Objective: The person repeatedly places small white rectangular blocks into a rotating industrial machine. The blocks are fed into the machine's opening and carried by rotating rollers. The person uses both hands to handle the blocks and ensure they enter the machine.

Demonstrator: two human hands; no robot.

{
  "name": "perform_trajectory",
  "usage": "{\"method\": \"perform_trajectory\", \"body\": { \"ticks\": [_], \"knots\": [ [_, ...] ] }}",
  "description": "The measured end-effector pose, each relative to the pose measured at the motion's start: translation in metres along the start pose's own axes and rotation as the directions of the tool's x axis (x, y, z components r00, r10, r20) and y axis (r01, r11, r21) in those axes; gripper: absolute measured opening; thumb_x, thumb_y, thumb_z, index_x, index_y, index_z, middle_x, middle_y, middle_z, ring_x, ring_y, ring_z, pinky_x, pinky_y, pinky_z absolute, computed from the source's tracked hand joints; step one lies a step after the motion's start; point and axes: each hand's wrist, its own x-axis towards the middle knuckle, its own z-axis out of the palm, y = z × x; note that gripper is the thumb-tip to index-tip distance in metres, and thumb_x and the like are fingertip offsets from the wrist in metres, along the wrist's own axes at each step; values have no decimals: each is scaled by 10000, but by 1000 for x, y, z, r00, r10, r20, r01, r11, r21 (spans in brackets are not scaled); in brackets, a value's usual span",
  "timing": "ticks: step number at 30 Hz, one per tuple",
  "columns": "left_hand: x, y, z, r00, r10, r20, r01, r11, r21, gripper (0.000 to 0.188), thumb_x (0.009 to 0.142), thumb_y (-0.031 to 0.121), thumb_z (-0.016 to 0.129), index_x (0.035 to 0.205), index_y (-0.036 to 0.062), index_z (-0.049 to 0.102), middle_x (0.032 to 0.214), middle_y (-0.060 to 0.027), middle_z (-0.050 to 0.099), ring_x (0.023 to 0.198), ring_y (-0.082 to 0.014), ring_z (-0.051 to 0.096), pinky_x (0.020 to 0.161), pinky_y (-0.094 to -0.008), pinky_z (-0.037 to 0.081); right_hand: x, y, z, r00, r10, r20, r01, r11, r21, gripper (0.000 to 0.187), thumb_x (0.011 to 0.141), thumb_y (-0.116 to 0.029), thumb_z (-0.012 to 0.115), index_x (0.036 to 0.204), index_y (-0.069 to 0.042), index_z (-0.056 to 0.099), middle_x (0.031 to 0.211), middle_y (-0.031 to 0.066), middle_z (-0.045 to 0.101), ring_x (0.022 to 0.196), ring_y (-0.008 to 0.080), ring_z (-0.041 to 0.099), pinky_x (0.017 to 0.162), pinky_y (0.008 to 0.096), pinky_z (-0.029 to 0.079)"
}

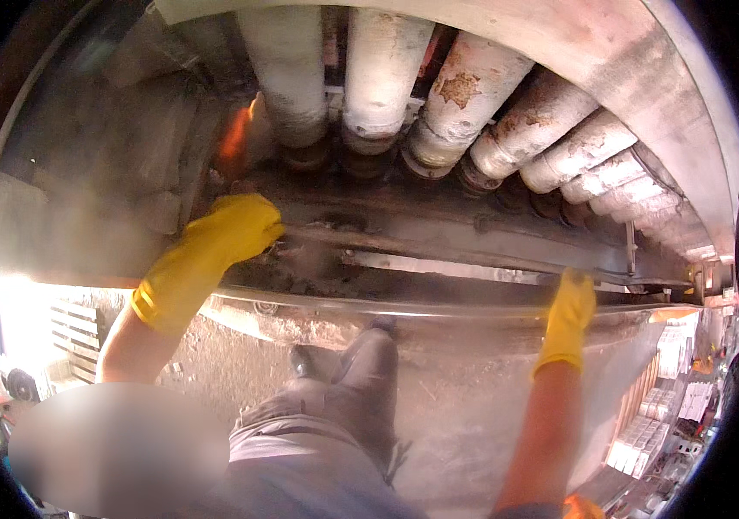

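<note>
My left hand [235, 227], in a yellow glove, is closed at the left end of the machine's dark, dirty trough [326, 264]. What its fingers hold, if anything, is hidden. Just beyond it is a blurred orange thing [235, 138] whose kind I cannot make out. My right hand [572, 303], also yellow-gloved and slightly smeared, is closed over the long metal front edge [438, 310] of the machine, well to the right. Whether it grips that edge or something small is not visible. A narrow bright slot [447, 266] runs between the two hands.
A row of stained metal rollers [382, 82] fills the far side beneath a curved pale cover [559, 35]. Below the front edge lies a dusty floor [464, 406]. A pallet [73, 337] stands left; stacked white goods [646, 437] are at right. Something orange [583, 508] shows beside my right forearm.
</note>
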Motion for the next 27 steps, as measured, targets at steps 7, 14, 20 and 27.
{"method": "perform_trajectory", "body": {
  "ticks": [7,14,20,27],
  "knots": [
    [-60,-9,34,811,16,-585,-272,895,-352,110,896,88,727,982,21,744,1023,-175,755,990,-358,726,866,-432,576,10,-10,0,998,16,62,-16,1000,-7,556,983,-516,617,1260,-40,688,1282,183,711,1189,374,672,1002,443,513],
    [-56,-9,32,791,-35,-611,-251,892,-376,166,885,56,733,1033,-20,727,1081,-186,755,975,-373,735,858,-417,583,11,-16,-7,991,44,124,-38,998,-52,565,981,-509,620,1292,-41,678,1286,193,707,1194,374,670,1006,446,514],
    [-80,0,55,775,26,-632,-287,904,-316,223,913,133,717,1087,-7,722,1100,-210,741,1015,-393,715,877,-448,569,-9,24,-3,995,26,98,-26,1000,1,576,973,-508,629,1291,-30,675,1261,201,714,1170,378,678,990,446,519],
    [-48,9,63,991,-26,-132,12,995,-104,480,964,334,650,1333,27,621,1297,-225,669,1216,-418,623,1035,-506,489,-45,41,-23,999,-10,52,10,1000,-1,590,964,-493,635,1295,-5,667,1256,214,712,1164,381,675,989,443,508]
  ]
}}
